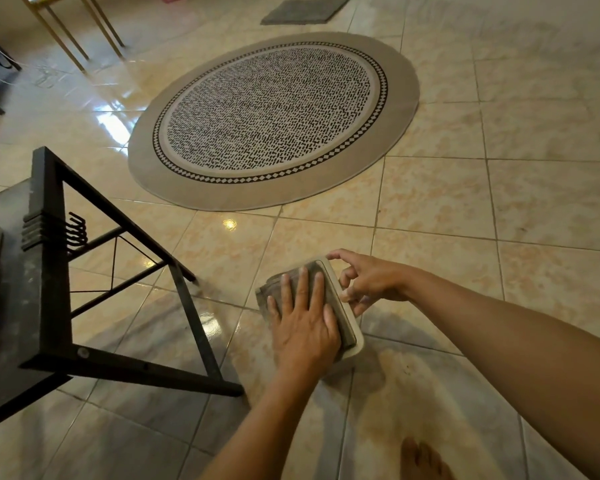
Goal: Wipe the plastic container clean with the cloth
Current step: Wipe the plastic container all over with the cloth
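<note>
A pale, rectangular plastic container [352, 336] is held in the air above the tiled floor, near the lower middle of the view. A grey cloth [293, 273] lies folded over its top face. My left hand [302, 323] presses flat on the cloth with the fingers spread, covering most of the container's top. My right hand [368, 280] grips the container's right edge, thumb and fingers curled around the rim. The container's underside and near end are hidden behind my left hand.
A black metal-framed table [54, 258] stands at the left, its leg brace reaching close to the container. A round patterned rug [274, 119] lies on the floor ahead, a small grey mat [303, 10] beyond it. My bare foot [423, 459] shows at the bottom.
</note>
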Demonstrator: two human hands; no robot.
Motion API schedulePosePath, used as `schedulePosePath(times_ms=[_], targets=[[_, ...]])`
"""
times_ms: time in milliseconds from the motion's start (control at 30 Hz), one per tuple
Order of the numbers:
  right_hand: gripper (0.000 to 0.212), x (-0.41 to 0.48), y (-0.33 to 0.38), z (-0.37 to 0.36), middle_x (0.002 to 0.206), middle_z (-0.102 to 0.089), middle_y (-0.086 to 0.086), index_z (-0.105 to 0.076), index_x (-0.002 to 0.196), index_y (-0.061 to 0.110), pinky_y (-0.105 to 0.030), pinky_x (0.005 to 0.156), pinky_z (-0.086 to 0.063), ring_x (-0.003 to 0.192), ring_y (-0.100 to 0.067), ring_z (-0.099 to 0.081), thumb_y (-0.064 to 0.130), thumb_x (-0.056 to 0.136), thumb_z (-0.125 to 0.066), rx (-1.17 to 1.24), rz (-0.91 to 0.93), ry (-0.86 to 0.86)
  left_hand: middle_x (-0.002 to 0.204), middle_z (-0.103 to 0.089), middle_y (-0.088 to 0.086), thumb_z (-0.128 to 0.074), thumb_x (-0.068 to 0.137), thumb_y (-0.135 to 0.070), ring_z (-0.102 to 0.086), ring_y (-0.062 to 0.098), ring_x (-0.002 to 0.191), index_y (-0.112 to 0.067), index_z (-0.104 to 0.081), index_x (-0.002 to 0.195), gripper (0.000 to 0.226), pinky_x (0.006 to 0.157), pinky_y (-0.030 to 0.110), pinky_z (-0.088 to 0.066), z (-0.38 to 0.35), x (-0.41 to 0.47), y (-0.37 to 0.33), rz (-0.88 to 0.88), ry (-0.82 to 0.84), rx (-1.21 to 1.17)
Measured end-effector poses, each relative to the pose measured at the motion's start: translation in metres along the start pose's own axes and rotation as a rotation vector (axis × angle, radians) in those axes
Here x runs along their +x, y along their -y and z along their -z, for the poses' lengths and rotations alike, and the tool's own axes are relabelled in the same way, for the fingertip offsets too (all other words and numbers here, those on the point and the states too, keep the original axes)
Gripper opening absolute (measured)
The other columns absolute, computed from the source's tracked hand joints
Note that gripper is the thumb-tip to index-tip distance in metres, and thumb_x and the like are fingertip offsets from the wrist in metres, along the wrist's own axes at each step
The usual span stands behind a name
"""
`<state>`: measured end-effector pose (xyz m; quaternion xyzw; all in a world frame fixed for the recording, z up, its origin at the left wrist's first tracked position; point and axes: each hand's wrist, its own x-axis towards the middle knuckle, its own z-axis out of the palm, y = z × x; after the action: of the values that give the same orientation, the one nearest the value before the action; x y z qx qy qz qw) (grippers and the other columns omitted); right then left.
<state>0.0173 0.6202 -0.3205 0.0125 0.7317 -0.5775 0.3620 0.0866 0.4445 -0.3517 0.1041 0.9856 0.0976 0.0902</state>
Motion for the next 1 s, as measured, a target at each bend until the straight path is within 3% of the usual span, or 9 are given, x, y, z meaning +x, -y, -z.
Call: schedulePosePath(times_ms=[133, 300, 433, 567, 667, 767, 833, 1000], targets=[[0.087, -0.001, 0.003, -0.002, 0.101, -0.058, -0.02, -0.024, 0.152, 0.029, -0.036, 0.062, -0.061, 0.079, -0.023, -0.067, -0.021, 0.085, -0.05, -0.02, -0.004, 0.017, 0.161, 0.026, -0.006, -0.014, 0.104, -0.043, 0.029, 0.022, 0.148, -0.031, 0.011, 0.156, 0.06, 0.121, 0.052, 0.011, 0.002, 0.014, -0.015, -0.082, -0.013, -0.003], [0.085, 0.0, 0.0, -0.002, 0.082, -0.05, -0.009, -0.025, 0.152, 0.029, -0.038, 0.064, -0.062, 0.065, -0.017, -0.061, -0.016, 0.087, -0.057, 0.009, -0.003, -0.025, 0.163, 0.026, -0.003, -0.009, 0.101, -0.045, 0.031, 0.021, 0.147, -0.03, 0.015, 0.156, 0.062, 0.121, 0.05, 0.015, 0.004, 0.016, -0.002, 0.024, -0.003, -0.056], [0.084, 0.005, 0.0, 0.0, 0.083, -0.05, -0.009, -0.026, 0.152, 0.029, -0.038, 0.064, -0.063, 0.069, -0.018, -0.061, -0.016, 0.087, -0.057, 0.01, 0.007, -0.022, 0.162, 0.027, -0.006, -0.018, 0.103, -0.05, 0.03, 0.018, 0.147, -0.035, 0.014, 0.156, 0.064, 0.12, 0.042, 0.016, 0.008, 0.012, 0.017, -0.065, -0.032, -0.094], [0.088, 0.007, 0.0, 0.0, 0.089, -0.051, -0.01, -0.023, 0.153, 0.034, -0.037, 0.066, -0.062, 0.073, -0.019, -0.063, -0.016, 0.088, -0.055, 0.003, -0.007, 0.0, 0.162, 0.029, -0.004, -0.016, 0.099, -0.059, 0.036, 0.019, 0.145, -0.034, 0.019, 0.154, 0.069, 0.118, 0.043, 0.02, 0.003, 0.012, 0.033, -0.053, -0.008, -0.051], [0.095, 0.003, 0.001, 0.004, 0.098, -0.055, -0.016, -0.018, 0.154, 0.039, -0.035, 0.066, -0.06, 0.073, -0.019, -0.067, -0.016, 0.087, -0.057, 0.016, -0.022, 0.058, 0.162, 0.03, -0.003, -0.017, 0.101, -0.056, 0.035, 0.021, 0.145, -0.032, 0.019, 0.155, 0.069, 0.119, 0.048, 0.02, 0.002, 0.013, 0.023, -0.057, -0.015, -0.025], [0.099, 0.002, 0.004, 0.002, 0.125, -0.056, -0.028, -0.013, 0.154, 0.042, -0.036, 0.067, -0.061, 0.086, -0.027, -0.07, -0.018, 0.087, -0.054, -0.016, -0.01, 0.083, 0.162, 0.027, -0.005, -0.016, 0.101, -0.051, 0.03, 0.022, 0.148, -0.033, 0.015, 0.156, 0.066, 0.12, 0.053, 0.016, 0.005, 0.026, 0.01, -0.078, -0.048, 0.015], [0.101, 0.005, 0.003, 0.001, 0.131, -0.054, -0.029, -0.014, 0.154, 0.044, -0.037, 0.068, -0.061, 0.093, -0.032, -0.07, -0.02, 0.086, -0.052, -0.012, -0.003, 0.086, 0.163, 0.025, -0.006, -0.016, 0.102, -0.05, 0.028, 0.021, 0.148, -0.035, 0.013, 0.156, 0.063, 0.12, 0.055, 0.014, 0.005, 0.033, 0.004, -0.092, -0.045, 0.008], [0.097, 0.008, -0.004, 0.004, 0.089, -0.054, -0.013, -0.022, 0.152, 0.042, -0.038, 0.068, -0.061, 0.073, -0.02, -0.065, -0.019, 0.085, -0.056, 0.015, -0.019, 0.05, 0.164, 0.022, -0.006, -0.016, 0.102, -0.054, 0.029, 0.021, 0.148, -0.037, 0.014, 0.156, 0.064, 0.117, 0.05, 0.02, 0.004, 0.029, 0.016, 0.021, -0.073, -0.017]])
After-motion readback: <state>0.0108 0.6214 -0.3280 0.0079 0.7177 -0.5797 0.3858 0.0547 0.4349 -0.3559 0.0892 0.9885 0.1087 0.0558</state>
